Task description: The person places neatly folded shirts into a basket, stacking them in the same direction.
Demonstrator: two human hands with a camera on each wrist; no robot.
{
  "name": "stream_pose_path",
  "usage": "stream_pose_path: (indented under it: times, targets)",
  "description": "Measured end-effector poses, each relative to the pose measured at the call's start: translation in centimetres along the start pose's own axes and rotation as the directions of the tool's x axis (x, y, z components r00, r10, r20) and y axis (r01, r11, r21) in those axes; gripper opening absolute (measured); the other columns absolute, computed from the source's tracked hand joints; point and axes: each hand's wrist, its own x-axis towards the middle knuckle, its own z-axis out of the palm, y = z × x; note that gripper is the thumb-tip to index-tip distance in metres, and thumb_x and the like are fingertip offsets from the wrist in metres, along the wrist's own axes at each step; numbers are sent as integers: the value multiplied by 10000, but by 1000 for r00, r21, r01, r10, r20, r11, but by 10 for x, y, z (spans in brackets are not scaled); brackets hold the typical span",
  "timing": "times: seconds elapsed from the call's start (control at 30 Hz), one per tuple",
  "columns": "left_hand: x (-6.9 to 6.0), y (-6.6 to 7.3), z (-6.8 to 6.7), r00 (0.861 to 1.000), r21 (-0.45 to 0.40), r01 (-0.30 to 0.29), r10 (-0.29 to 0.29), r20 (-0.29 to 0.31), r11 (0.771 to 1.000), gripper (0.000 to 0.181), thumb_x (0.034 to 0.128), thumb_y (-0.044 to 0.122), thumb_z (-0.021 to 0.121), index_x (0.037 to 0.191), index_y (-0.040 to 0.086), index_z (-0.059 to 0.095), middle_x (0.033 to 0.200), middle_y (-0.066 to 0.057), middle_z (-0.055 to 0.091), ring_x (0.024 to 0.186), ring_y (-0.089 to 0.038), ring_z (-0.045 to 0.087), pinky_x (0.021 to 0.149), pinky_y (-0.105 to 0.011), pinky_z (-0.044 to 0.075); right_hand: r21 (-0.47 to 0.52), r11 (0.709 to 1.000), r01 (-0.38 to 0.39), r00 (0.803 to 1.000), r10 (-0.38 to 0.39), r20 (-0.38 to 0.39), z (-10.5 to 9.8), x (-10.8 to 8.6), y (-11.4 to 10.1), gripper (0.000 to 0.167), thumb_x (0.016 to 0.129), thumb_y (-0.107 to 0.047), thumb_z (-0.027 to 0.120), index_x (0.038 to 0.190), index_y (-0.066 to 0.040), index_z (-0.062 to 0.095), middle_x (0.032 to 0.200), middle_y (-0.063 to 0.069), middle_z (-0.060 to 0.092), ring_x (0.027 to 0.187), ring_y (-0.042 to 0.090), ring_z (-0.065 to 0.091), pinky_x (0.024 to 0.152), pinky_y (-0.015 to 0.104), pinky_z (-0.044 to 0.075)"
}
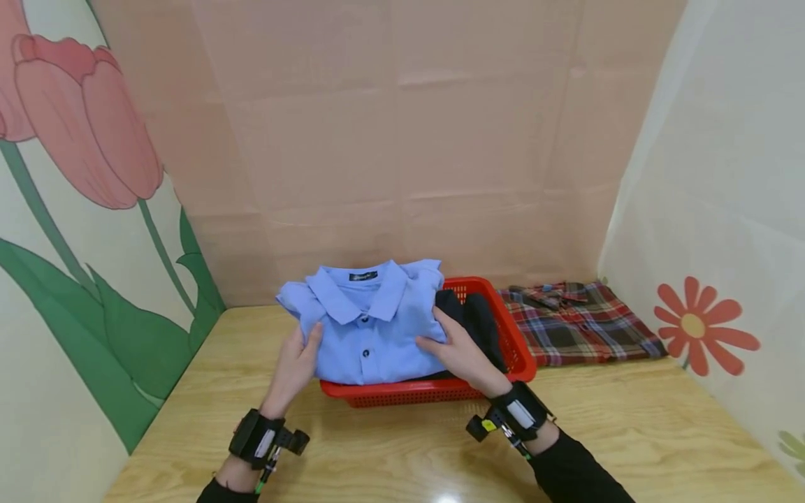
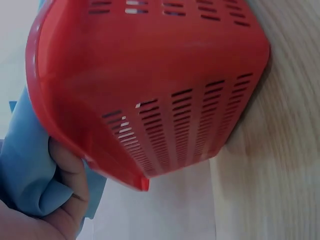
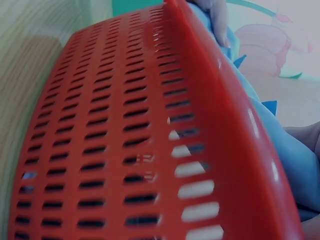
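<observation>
A folded light-blue button-up shirt [image 1: 352, 349], collar toward the back wall, lies over the left part of a red plastic basket [image 1: 525, 353]. My left hand [image 1: 300, 356] grips its left edge, thumb on top; the left wrist view shows the fingers [image 2: 70, 175] curled under the blue cloth beside the basket rim. On the opposite edge, my right hand [image 1: 462, 349] pinches the shirt with the thumb on top and the other fingers at its side. Dark folded cloth [image 1: 484, 325] shows in the basket to the right of the shirt.
A folded plaid garment [image 1: 585, 325] lies on the wooden table [image 1: 402, 447] right of the basket. Behind stands a pinkish-brown wall sheet [image 1: 402, 140]. Side panels carry a painted tulip [image 1: 88, 119] at left and a red flower [image 1: 694, 325] at right.
</observation>
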Motion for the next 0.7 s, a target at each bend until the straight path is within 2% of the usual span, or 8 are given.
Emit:
stream_pose_path:
  times: [0.2,0.43,0.53,0.7]
  targets:
    - [-2,3,0,997,-76,41,-36,68,996,339,1062,288,421,1223,22,555,1212,-185,616,1120,-295,594,957,-496,471,-35,999,27,1000,-27,2,-8,-3,5,779,951,-276,649,1577,-177,196,1617,78,251,1465,350,278,1133,597,281]
    - [-4,5,3,996,-90,23,-15,89,996,360,1056,228,443,1343,16,495,1356,-195,558,1258,-308,529,1041,-511,424,-63,996,57,998,-58,-8,-16,-3,6,758,949,-256,653,1571,-204,223,1602,61,288,1446,350,317,1118,603,302]
    - [-5,6,5,994,-86,10,0,111,996,362,1058,227,435,1350,17,481,1359,-187,556,1253,-304,531,1040,-519,420,-92,994,62,998,-64,-14,-20,-5,8,763,946,-263,657,1571,-209,223,1596,59,304,1430,348,348,1109,596,323]
    - [-8,8,11,993,-73,-3,12,115,997,330,1050,225,458,1313,29,502,1301,-173,589,1186,-281,567,1015,-507,438,-148,986,74,996,-82,-45,-29,-8,14,777,929,-255,684,1566,-187,245,1579,88,337,1399,364,392,1083,593,361]
